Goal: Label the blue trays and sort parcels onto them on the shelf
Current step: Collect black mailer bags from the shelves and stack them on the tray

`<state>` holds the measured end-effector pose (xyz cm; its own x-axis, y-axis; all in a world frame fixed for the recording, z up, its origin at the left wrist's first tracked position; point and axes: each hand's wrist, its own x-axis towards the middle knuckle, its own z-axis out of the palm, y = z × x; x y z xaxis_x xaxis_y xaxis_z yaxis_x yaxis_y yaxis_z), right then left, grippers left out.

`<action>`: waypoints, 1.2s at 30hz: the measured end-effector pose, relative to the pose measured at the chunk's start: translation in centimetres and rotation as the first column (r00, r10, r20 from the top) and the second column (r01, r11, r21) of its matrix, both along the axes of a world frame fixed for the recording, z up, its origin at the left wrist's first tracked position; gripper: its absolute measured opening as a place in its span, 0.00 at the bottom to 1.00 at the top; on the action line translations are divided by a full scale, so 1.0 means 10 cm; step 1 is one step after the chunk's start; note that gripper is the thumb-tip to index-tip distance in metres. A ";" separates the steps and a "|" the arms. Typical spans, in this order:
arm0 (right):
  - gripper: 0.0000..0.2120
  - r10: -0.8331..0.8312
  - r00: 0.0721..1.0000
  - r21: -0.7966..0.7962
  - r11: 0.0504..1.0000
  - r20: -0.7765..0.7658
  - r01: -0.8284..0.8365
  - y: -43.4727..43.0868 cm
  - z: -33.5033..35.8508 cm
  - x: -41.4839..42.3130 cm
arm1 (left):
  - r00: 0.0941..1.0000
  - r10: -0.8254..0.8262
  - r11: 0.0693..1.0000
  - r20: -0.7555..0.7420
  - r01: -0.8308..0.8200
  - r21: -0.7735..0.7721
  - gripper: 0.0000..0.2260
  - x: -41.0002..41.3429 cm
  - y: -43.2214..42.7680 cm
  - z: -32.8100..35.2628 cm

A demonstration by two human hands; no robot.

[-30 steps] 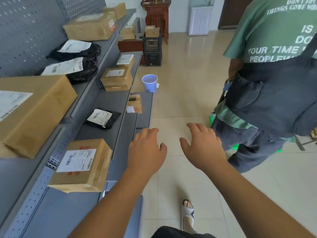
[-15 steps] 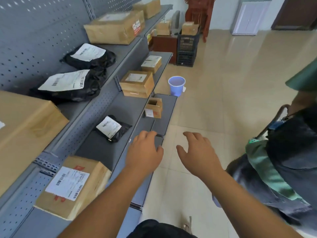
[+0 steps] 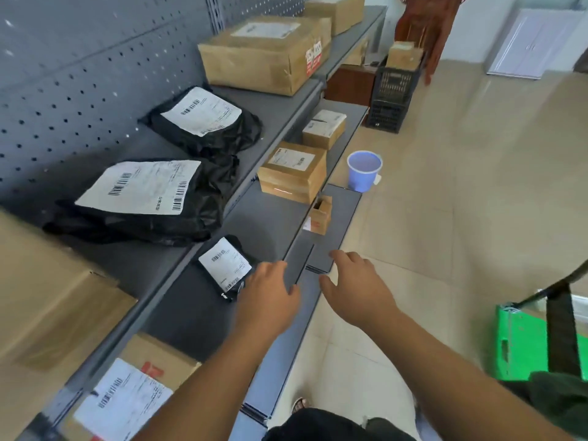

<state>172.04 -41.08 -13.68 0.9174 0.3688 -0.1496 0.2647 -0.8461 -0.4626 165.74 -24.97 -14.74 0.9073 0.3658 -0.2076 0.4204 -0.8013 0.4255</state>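
My left hand [image 3: 267, 297] hovers open and empty over the front edge of the middle grey shelf [image 3: 197, 313], just right of a small black mailer with a white label [image 3: 226, 267]. My right hand [image 3: 356, 291] is open and empty too, held above the lower shelf's edge [image 3: 331, 249] and the floor. Brown cartons [image 3: 292, 171] [image 3: 324, 128] stand further along the middle shelf. A small open box [image 3: 320, 214] sits on the lowest shelf. No blue tray is in view.
Two black bags [image 3: 143, 198] [image 3: 203, 122] and big cartons [image 3: 264, 54] fill the top shelf. A labelled carton [image 3: 133, 393] lies near me. On the floor stand a blue cup [image 3: 363, 170], a black crate [image 3: 393, 97] and a green crate [image 3: 528, 342].
My view swung left toward the shelves and the person in the green shirt left the frame. Both hands moved forward over the shelf edges, still open.
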 end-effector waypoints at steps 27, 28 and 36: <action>0.26 0.374 0.762 0.072 0.914 -0.529 -0.398 1.73 -1.12 1.56 | 0.655 0.703 0.630 -0.276 -0.754 -0.186 0.23 0.55 0.96 -0.79; 0.26 0.384 0.764 0.074 0.910 -0.519 -0.407 1.76 -1.17 1.56 | 0.640 0.721 0.610 -0.266 -0.768 -0.195 0.23 0.55 0.97 -0.85; 0.24 0.461 0.759 0.109 0.877 -0.460 -0.467 2.05 -1.61 1.48 | 0.520 0.830 0.471 -0.202 -0.847 -0.247 0.21 0.56 1.08 -1.51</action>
<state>186.85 -20.55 -29.83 0.4559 0.7268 -0.5138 0.3863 -0.6816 -0.6214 171.32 -14.15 -29.83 0.1853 0.8628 -0.4703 0.8505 0.0989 0.5165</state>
